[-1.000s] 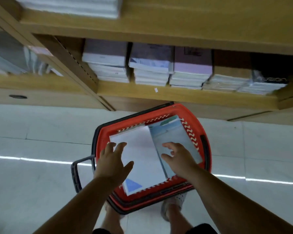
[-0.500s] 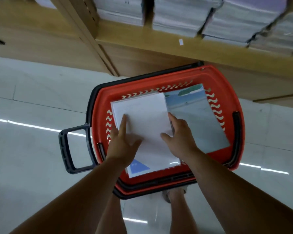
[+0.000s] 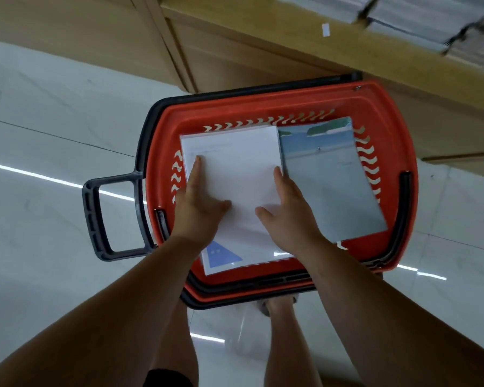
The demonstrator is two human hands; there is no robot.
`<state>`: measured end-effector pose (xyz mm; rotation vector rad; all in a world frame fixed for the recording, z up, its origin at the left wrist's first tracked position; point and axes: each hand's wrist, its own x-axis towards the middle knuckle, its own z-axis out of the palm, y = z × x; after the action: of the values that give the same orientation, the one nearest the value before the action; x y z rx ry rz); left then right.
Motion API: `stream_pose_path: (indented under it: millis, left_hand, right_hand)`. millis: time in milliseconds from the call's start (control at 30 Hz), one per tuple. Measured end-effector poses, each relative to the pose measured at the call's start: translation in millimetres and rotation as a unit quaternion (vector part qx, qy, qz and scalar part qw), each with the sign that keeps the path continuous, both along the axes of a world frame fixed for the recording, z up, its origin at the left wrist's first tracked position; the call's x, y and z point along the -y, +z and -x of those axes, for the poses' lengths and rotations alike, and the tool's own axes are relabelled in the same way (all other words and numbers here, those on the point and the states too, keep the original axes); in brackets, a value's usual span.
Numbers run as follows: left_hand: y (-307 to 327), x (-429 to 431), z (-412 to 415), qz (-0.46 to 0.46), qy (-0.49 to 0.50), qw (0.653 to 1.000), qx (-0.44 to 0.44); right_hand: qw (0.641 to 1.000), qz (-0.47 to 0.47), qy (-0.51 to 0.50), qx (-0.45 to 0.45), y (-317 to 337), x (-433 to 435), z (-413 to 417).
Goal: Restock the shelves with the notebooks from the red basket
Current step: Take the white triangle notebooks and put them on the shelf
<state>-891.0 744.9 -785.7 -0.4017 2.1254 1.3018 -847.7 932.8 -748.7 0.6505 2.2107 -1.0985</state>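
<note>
Pressing flat-fingered, the left hand was noted on the white rectangular notebook; right hand grip was undetermined, risking slippage.

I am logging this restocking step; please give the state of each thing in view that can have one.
Red plastic basket: on the floor, holding notebooks.
Dark grey handle: sticking out leftward.
White notebook with a blue triangle: closed, flat in the basket, under both hands.
Blue-grey landscape-cover notebook: closed, flat beside it.
Left hand: fingers straight, resting on the white notebook.
Right hand: on its right edge; grip unclear.
Wooden shelf: stocked with paper stacks.
</note>
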Motion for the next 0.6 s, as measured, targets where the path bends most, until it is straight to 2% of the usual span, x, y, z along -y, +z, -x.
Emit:
stream_pose_path:
  millis: [200,367,600]
  left_hand:
    - [6.3,14.0,5.6,-0.033,-0.034,0.999,0.0]
    - [16.0,24.2,3.1,-0.097,-0.044,0.994,-0.003]
    - [23.1,23.2,0.6,-0.089,-0.025,0.996,0.018]
  right_hand:
    - [0.999,0.036,-0.028,-0.003,-7.1,-2.6,7.6]
    - [0.996,0.069,-0.057,-0.001,-12.3,-4.6,8.6]
    - [0.994,0.099,-0.048,-0.002,-7.3,-0.1,11.4]
